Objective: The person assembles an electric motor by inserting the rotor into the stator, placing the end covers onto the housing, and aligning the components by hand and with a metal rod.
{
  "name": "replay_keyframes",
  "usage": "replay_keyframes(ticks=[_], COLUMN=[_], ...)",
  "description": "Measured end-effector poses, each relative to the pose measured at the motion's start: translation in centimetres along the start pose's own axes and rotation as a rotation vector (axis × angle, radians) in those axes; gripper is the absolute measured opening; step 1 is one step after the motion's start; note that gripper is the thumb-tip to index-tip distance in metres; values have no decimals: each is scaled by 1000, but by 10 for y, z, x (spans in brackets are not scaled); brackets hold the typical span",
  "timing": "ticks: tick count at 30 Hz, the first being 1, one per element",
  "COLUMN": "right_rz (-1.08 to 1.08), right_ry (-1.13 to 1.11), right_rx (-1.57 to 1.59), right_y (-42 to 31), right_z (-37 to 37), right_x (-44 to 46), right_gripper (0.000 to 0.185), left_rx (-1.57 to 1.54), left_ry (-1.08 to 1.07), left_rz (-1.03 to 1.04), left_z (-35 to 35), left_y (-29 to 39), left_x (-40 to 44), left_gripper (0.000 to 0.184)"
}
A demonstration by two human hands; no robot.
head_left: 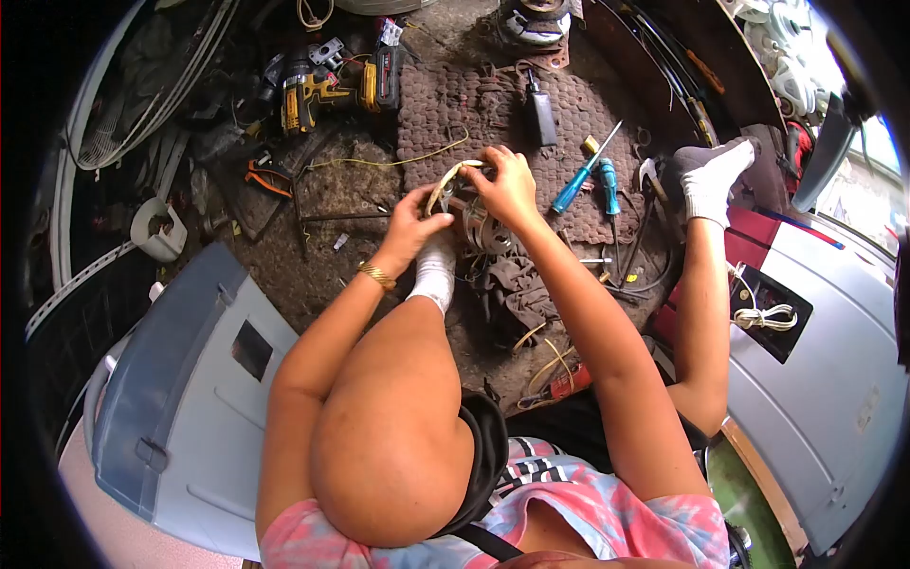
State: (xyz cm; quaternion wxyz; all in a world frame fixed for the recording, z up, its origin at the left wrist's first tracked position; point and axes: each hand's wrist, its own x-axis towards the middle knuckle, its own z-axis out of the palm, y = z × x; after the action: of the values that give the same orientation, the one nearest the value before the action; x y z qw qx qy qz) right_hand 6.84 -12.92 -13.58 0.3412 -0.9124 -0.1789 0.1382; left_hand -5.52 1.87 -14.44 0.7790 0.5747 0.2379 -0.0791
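My left hand (414, 228) has its fingers closed on the lower left part of a curved, cream-coloured band (439, 192). The upper right end of that band is pinched between the fingers of my right hand (502, 185). Just below my right hand, a round metal part (487, 230) rests near my foot, partly covered by the hands. A dark crumpled cloth (521, 289) lies below it. Right of my right hand are a blue screwdriver (572, 190) with a long shaft and a shorter teal-handled tool (609, 187), both on a brown woven mat (431, 123).
A yellow drill (301, 102) and its battery (381, 81) lie at the upper left. A black bottle (540, 116) is on the mat. Grey panels (204, 379) stand at the left and right (825, 379). A yellow wire (370, 163) crosses the floor.
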Motion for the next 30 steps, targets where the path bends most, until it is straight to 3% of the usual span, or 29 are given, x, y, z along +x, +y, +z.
replay_keyframes(ticks=[5,9,13,17,20,29,30], right_rz=[18,16,-1,24,21,12,13], right_ry=[-33,-22,34,-28,-17,3,-1], right_rx=[2,1,1,-5,10,14,15], right_y=[0,3,4,3,3,3,3], right_z=[-2,-3,2,-1,0,1,0], right_x=[3,1,4,6,4,5,6], right_gripper=[39,40,41,42,42,41,41], left_rx=[135,-71,-45,-400,-51,189,302], left_ry=[-122,-196,-130,-28,-117,-104,-110], left_rz=[-42,-82,-124,-365,-192,-31,57], left_z=[-30,-45,-48,-43,-40,-36,-37], left_y=[2,-4,-17,-5,-20,-29,-31], left_x=[8,13,25,25,35,43,43], left_gripper=[38,31,28,21,18,17,17])
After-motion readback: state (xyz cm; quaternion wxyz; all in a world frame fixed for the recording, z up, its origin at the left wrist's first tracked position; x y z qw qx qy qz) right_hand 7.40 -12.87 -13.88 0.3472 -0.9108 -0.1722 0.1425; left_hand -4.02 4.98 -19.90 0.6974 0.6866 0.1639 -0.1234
